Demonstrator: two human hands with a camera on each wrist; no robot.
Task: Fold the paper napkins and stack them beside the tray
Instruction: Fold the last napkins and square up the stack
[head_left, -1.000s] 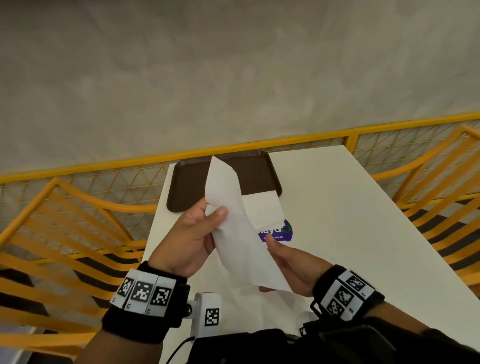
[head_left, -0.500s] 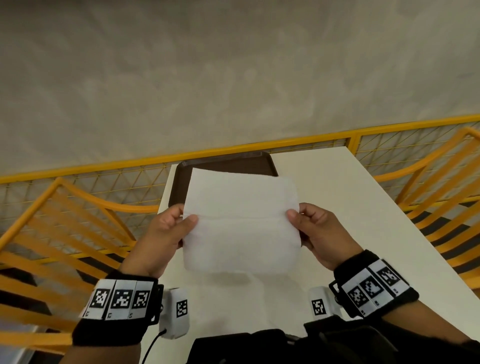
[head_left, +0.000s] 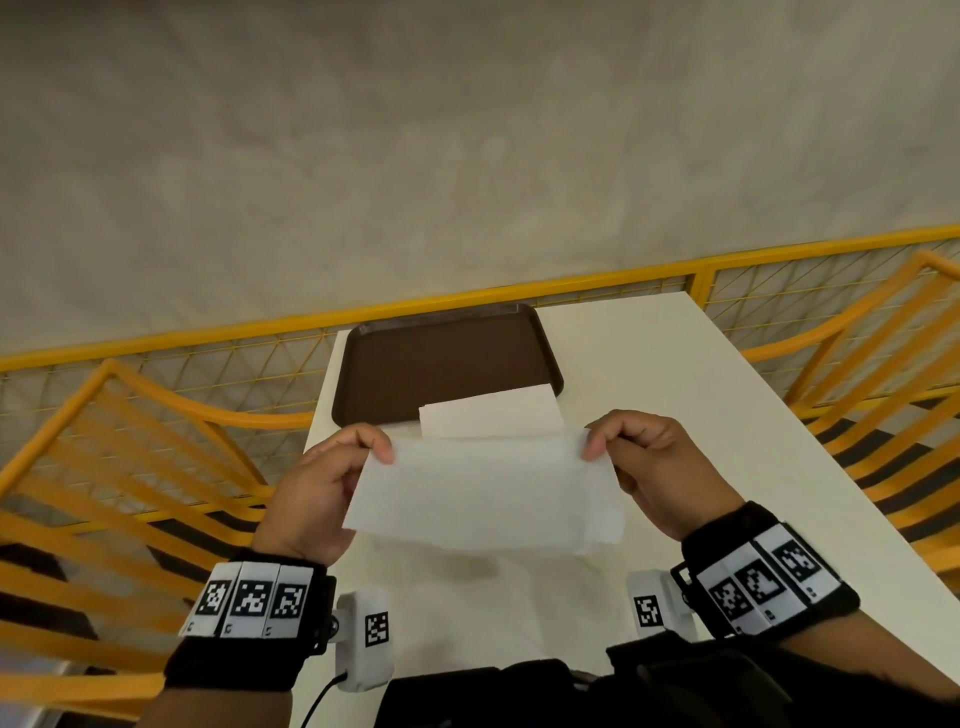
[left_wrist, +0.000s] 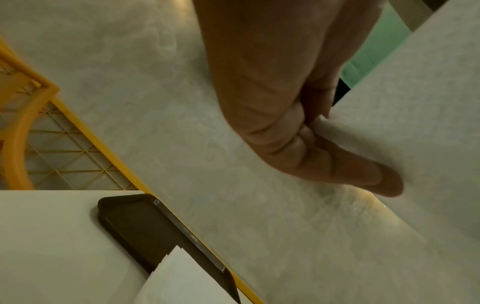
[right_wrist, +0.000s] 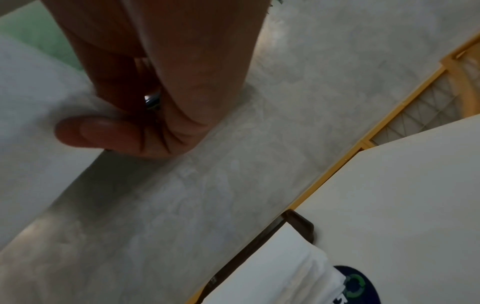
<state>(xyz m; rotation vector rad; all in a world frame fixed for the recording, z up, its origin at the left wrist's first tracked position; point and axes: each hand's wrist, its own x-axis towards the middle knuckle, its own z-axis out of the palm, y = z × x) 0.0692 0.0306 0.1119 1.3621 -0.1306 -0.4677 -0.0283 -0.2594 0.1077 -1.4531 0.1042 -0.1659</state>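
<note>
White table (head_left: 675, 395) below; my left hand (head_left: 317, 488) and right hand (head_left: 660, 467) pinch napkin (head_left: 483, 493) top corners, near side of brown tray (head_left: 447, 358)

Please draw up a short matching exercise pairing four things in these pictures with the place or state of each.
Things:
1. napkin
2. tray
3. folded napkins
4. round sticker

Places or states:
A. dark brown, at the table's far edge
B. held up in the air by its top corners
C. blue, partly hidden under white paper
D. lying on the table against the tray's near edge

Pairs: 1-B, 2-A, 3-D, 4-C
</note>
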